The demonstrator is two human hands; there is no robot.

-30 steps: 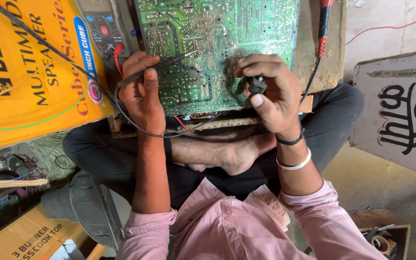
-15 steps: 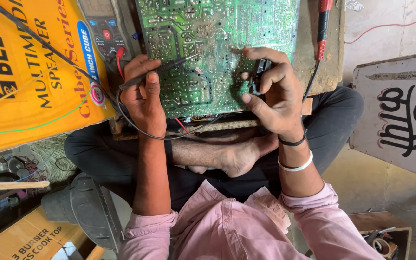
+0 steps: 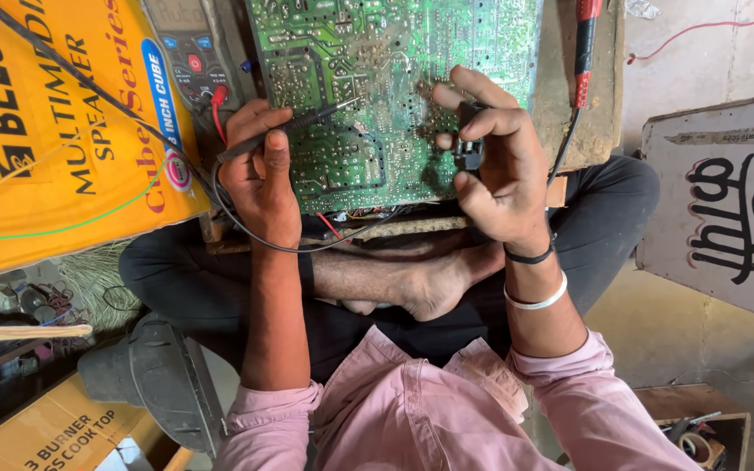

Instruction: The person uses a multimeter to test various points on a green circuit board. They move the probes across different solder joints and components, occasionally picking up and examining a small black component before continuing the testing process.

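Note:
A green circuit board (image 3: 368, 78) lies solder side up on a wooden board across my lap. My left hand (image 3: 259, 174) grips a thin black test probe (image 3: 294, 126) whose tip touches the board near its left middle. My right hand (image 3: 499, 170) pinches a small black part (image 3: 469, 148) just above the board's right edge. A red test probe (image 3: 583, 48) rests on the wooden board at the upper right, held by neither hand. A multimeter (image 3: 187, 48) with a red button sits left of the circuit board, its leads trailing toward my left hand.
A large yellow cardboard box (image 3: 45, 131) fills the left side. A white panel with black markings (image 3: 726, 209) stands at the right. Another printed carton (image 3: 41, 432) and a grey object (image 3: 154, 375) lie at lower left. A small wooden box with tools (image 3: 695, 427) sits at lower right.
My right hand has lifted the small black part a little off the board's right side and turned it. The left hand and its probe have stayed in place.

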